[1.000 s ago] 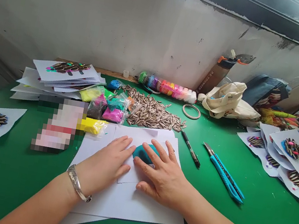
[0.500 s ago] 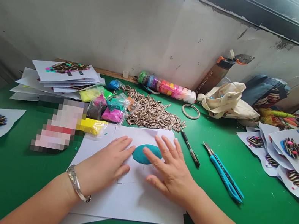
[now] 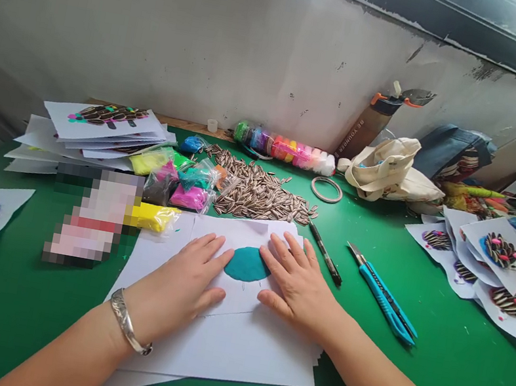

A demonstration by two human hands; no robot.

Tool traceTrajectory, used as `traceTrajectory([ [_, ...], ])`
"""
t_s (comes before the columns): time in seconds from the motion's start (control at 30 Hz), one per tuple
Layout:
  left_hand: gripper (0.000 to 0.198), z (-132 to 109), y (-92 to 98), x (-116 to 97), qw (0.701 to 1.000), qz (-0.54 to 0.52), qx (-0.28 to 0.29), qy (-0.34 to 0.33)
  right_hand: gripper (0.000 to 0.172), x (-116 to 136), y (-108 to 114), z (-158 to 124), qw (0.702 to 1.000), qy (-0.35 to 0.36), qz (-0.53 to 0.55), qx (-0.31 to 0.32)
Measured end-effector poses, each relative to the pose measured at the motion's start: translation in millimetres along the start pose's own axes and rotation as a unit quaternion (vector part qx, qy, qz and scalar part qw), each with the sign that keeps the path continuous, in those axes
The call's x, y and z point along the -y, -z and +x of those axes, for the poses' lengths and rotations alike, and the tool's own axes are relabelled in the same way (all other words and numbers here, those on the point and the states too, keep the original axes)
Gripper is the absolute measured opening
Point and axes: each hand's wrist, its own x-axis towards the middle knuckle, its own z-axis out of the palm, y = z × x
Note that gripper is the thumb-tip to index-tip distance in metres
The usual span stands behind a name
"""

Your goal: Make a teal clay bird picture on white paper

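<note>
Teal modelling-clay oval (image 3: 248,264), long axis running side to side on white paper sheets (image 3: 220,353), lies between the left hand (image 3: 181,271) and right hand (image 3: 300,287), both spread flat, apart, just beside it, neither clamping it.

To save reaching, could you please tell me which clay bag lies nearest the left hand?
The bright yellow bag, at the cluster's front; the pink, black and teal bags lie farther back.

- clay disc (image 3: 248,264) on stacked paper sheets (image 3: 220,353)
- sunflower seed pile (image 3: 258,193) behind the paper
- clay packets (image 3: 174,183) left of the seeds
- pen (image 3: 324,253) and craft knife (image 3: 383,301) right of the paper
</note>
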Motion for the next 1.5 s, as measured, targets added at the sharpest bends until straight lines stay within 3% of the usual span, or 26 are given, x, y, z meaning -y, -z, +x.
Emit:
traceTrajectory([
  [0.17,0.057,0.3,-0.2,-0.2,1.0,0.008,0.001,-0.005,0.071,-6.4,4.2,-11.3,0.999,-0.043,-0.027,-0.017],
  [0.33,0.055,-0.8,-3.0,0.5,1.0,-0.012,-0.012,-0.004,0.075,-7.8,-1.4,-24.1,0.999,-0.021,-0.038,0.02],
  [0.5,0.053,-0.8,-6.3,3.0,0.999,-0.022,-0.038,-0.016,0.076,0.0,-2.5,-22.4,0.998,-0.025,-0.055,0.002],
  [0.73,0.055,0.3,-3.6,-0.2,1.0,0.012,-0.003,-0.002,0.079,6.0,-0.3,-20.8,0.999,-0.022,-0.047,0.006],
  [0.97,0.054,-0.8,-6.7,2.2,1.0,0.004,-0.026,-0.009,0.077,3.1,-2.6,-18.1,0.999,-0.03,-0.033,0.014],
  [1.17,0.053,-0.8,-7.9,3.2,0.999,-0.005,-0.038,-0.019,0.072,-1.5,-0.8,-14.9,0.997,-0.076,-0.015,0.011],
  [1.33,0.052,-1.1,-6.6,3.3,0.998,-0.016,-0.048,-0.028,0.059,-6.8,2.2,-14.4,0.997,-0.07,0.028,0.023],
  [1.5,0.054,-0.7,-4.4,1.3,1.0,-0.012,-0.024,-0.012,0.055,-8.9,2.8,-14.0,0.993,-0.094,0.067,0.028],
])
